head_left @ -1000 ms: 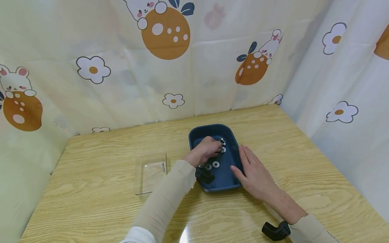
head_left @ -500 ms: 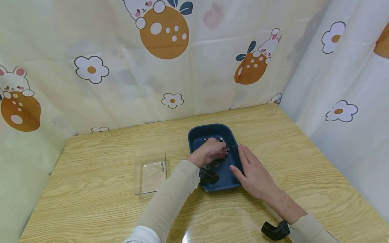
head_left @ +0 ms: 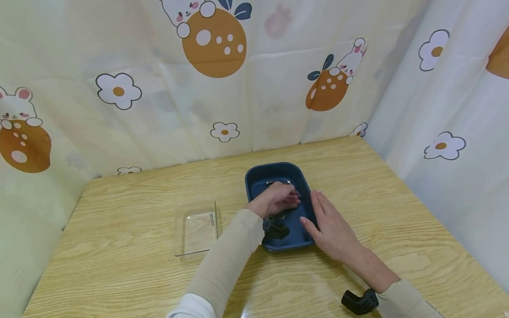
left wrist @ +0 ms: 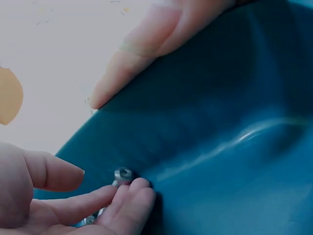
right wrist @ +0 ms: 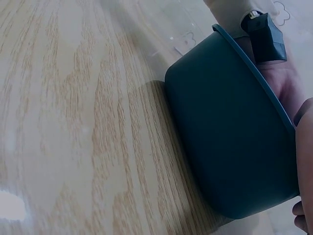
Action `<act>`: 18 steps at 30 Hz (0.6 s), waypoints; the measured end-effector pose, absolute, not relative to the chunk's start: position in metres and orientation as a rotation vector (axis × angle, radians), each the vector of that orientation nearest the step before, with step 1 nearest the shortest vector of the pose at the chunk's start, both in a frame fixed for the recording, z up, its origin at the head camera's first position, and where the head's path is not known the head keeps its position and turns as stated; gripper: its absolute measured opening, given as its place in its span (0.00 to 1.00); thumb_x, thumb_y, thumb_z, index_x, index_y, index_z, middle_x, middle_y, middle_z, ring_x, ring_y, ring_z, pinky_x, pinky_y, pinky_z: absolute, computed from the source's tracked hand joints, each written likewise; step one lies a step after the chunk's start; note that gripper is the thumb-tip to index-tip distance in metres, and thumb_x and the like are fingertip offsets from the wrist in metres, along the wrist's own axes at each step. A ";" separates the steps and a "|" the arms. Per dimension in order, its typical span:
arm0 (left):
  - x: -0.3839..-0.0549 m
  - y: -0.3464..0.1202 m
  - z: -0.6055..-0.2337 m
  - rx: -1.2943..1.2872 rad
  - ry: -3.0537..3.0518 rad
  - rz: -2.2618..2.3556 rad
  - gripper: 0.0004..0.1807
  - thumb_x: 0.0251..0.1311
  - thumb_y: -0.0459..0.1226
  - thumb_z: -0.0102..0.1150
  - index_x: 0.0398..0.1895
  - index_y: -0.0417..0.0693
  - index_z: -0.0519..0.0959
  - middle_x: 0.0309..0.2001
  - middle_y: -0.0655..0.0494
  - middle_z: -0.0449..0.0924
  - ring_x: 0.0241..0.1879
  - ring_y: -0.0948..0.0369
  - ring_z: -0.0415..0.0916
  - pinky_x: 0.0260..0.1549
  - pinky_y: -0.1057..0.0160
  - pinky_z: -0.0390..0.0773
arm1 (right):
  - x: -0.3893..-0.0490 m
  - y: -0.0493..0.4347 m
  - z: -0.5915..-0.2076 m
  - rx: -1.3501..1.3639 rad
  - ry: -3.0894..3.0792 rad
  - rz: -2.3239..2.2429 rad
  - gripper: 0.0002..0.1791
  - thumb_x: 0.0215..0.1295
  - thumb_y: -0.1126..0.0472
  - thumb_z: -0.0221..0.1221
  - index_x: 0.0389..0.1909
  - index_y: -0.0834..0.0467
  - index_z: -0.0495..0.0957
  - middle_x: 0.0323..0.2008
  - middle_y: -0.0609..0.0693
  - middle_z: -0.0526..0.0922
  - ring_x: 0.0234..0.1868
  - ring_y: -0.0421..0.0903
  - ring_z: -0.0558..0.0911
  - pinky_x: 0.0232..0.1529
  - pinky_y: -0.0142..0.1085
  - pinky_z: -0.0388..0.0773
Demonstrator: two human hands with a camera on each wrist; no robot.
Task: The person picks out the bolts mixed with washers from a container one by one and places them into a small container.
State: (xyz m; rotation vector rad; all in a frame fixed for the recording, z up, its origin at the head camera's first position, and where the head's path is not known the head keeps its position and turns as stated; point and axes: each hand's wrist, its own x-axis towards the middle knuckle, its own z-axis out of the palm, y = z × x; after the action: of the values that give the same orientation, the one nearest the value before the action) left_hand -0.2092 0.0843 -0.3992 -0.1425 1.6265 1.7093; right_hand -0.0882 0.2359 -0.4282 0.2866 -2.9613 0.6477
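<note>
A dark blue tray (head_left: 296, 236) stands on the table, and my left hand (head_left: 278, 199) reaches down into it. In the left wrist view its fingers touch the tray bottom beside a small hex-socket screw (left wrist: 123, 174), the thumb apart from them. Another metal piece (left wrist: 88, 220) shows between the fingers. Farther back in the tray lie shiny screws (head_left: 274, 182). Flat washers are mostly hidden under the left wrist. My right hand (head_left: 334, 229) rests along the tray's right wall, fingers straight, thumb over the rim.
Left of the tray stands a clear plastic box (head_left: 195, 252) with one screw (head_left: 212, 218) inside. The wood-grain table (head_left: 123, 234) ends at a patterned curtain (head_left: 167, 110) at the back and right. A black wrist-worn device (head_left: 359, 302) sits by the right sleeve.
My left hand has shifted right and slightly toward me inside the tray, uncovering a screw at the back and shading the washers. The right hand stays in place.
</note>
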 end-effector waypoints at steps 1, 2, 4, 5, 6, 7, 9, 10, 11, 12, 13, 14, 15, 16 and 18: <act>-0.209 0.084 -0.399 -0.151 1.623 1.711 0.18 0.72 0.33 0.45 0.58 0.30 0.75 0.59 0.37 0.77 0.56 0.50 0.80 0.62 0.56 0.79 | -0.088 0.236 -0.428 0.288 -2.961 0.650 0.43 0.77 0.41 0.44 0.77 0.67 0.43 0.77 0.66 0.49 0.77 0.63 0.52 0.74 0.61 0.56; -0.209 0.083 -0.399 -0.155 1.621 1.712 0.18 0.72 0.33 0.45 0.58 0.30 0.75 0.59 0.37 0.78 0.55 0.51 0.80 0.62 0.57 0.79 | -0.088 0.236 -0.428 0.288 -2.961 0.653 0.43 0.77 0.41 0.44 0.77 0.67 0.43 0.77 0.66 0.49 0.77 0.63 0.52 0.74 0.61 0.56; -0.210 0.084 -0.401 -0.167 1.610 1.721 0.18 0.72 0.33 0.45 0.58 0.30 0.76 0.58 0.37 0.78 0.55 0.51 0.81 0.61 0.57 0.79 | -0.088 0.236 -0.428 0.290 -2.960 0.656 0.43 0.77 0.41 0.45 0.77 0.67 0.43 0.77 0.66 0.50 0.77 0.63 0.53 0.74 0.61 0.57; -0.210 0.084 -0.402 -0.172 1.603 1.729 0.18 0.72 0.33 0.45 0.57 0.30 0.76 0.58 0.37 0.79 0.55 0.51 0.81 0.60 0.57 0.80 | -0.088 0.236 -0.428 0.291 -2.961 0.657 0.43 0.77 0.41 0.44 0.77 0.67 0.43 0.77 0.66 0.50 0.77 0.63 0.53 0.74 0.61 0.57; -0.210 0.085 -0.403 -0.173 1.597 1.736 0.18 0.72 0.33 0.45 0.57 0.30 0.76 0.57 0.37 0.79 0.55 0.51 0.81 0.60 0.57 0.80 | -0.089 0.236 -0.429 0.293 -2.961 0.659 0.43 0.77 0.41 0.45 0.77 0.67 0.43 0.77 0.66 0.50 0.77 0.63 0.53 0.74 0.61 0.57; -0.210 0.085 -0.404 -0.176 1.587 1.743 0.18 0.72 0.32 0.45 0.57 0.30 0.76 0.57 0.37 0.79 0.55 0.51 0.81 0.60 0.57 0.80 | -0.089 0.236 -0.429 0.294 -2.962 0.660 0.43 0.77 0.41 0.45 0.77 0.67 0.43 0.77 0.66 0.50 0.77 0.63 0.53 0.74 0.61 0.57; -0.210 0.086 -0.406 -0.182 1.568 1.757 0.17 0.73 0.32 0.45 0.57 0.31 0.76 0.56 0.37 0.79 0.56 0.50 0.81 0.59 0.57 0.81 | -0.089 0.236 -0.429 0.296 -2.963 0.664 0.43 0.77 0.41 0.45 0.77 0.66 0.43 0.77 0.66 0.50 0.77 0.63 0.53 0.74 0.61 0.57; -0.210 0.086 -0.407 -0.179 1.563 1.760 0.17 0.73 0.32 0.45 0.57 0.31 0.76 0.55 0.37 0.79 0.56 0.50 0.81 0.59 0.57 0.81 | -0.089 0.236 -0.429 0.295 -2.965 0.667 0.43 0.77 0.41 0.45 0.77 0.66 0.43 0.77 0.66 0.49 0.77 0.63 0.53 0.74 0.61 0.57; -0.210 0.086 -0.408 -0.179 1.551 1.764 0.17 0.73 0.32 0.45 0.57 0.31 0.75 0.55 0.37 0.80 0.56 0.50 0.81 0.59 0.57 0.81 | -0.089 0.236 -0.429 0.296 -2.966 0.668 0.43 0.77 0.41 0.44 0.77 0.66 0.43 0.77 0.65 0.49 0.77 0.63 0.53 0.74 0.61 0.57; -0.211 0.086 -0.408 -0.177 1.541 1.766 0.17 0.73 0.32 0.45 0.57 0.31 0.75 0.54 0.38 0.80 0.57 0.50 0.80 0.59 0.57 0.81 | -0.089 0.236 -0.429 0.295 -2.965 0.670 0.43 0.77 0.42 0.45 0.77 0.66 0.43 0.77 0.65 0.49 0.77 0.63 0.53 0.74 0.61 0.57; -0.211 0.086 -0.409 -0.178 1.531 1.771 0.16 0.73 0.32 0.45 0.57 0.31 0.75 0.53 0.38 0.80 0.57 0.49 0.80 0.59 0.57 0.81 | -0.088 0.236 -0.429 0.296 -2.965 0.672 0.43 0.77 0.42 0.45 0.77 0.66 0.43 0.77 0.66 0.49 0.77 0.63 0.53 0.74 0.61 0.57; -0.211 0.087 -0.409 -0.177 1.527 1.773 0.16 0.73 0.32 0.45 0.56 0.31 0.76 0.51 0.39 0.81 0.56 0.50 0.81 0.59 0.57 0.81 | -0.088 0.236 -0.429 0.295 -2.965 0.673 0.43 0.77 0.42 0.45 0.77 0.67 0.43 0.77 0.66 0.49 0.77 0.63 0.53 0.74 0.61 0.57; -0.212 0.087 -0.410 -0.174 1.527 1.773 0.15 0.73 0.31 0.46 0.55 0.31 0.76 0.49 0.40 0.82 0.56 0.50 0.81 0.58 0.57 0.81 | -0.088 0.236 -0.429 0.294 -2.965 0.673 0.43 0.77 0.42 0.45 0.77 0.67 0.43 0.77 0.66 0.49 0.77 0.63 0.53 0.74 0.61 0.57; -0.212 0.088 -0.410 -0.168 1.527 1.772 0.15 0.72 0.31 0.46 0.55 0.31 0.76 0.47 0.41 0.82 0.55 0.50 0.81 0.58 0.57 0.82 | -0.088 0.236 -0.429 0.294 -2.965 0.673 0.43 0.77 0.42 0.45 0.77 0.67 0.43 0.77 0.66 0.49 0.77 0.63 0.53 0.74 0.62 0.57; -0.212 0.089 -0.410 -0.167 1.534 1.770 0.14 0.71 0.30 0.47 0.53 0.30 0.77 0.42 0.43 0.83 0.53 0.50 0.83 0.57 0.58 0.82 | -0.089 0.236 -0.429 0.294 -2.966 0.673 0.43 0.77 0.42 0.45 0.77 0.67 0.43 0.77 0.66 0.49 0.77 0.63 0.53 0.74 0.62 0.57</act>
State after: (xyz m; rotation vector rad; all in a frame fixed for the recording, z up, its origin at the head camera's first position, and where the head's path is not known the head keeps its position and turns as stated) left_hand -0.2120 0.0888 -0.4102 -0.1675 1.5341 1.7702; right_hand -0.0887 0.2361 -0.4289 0.2937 -2.9657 0.6733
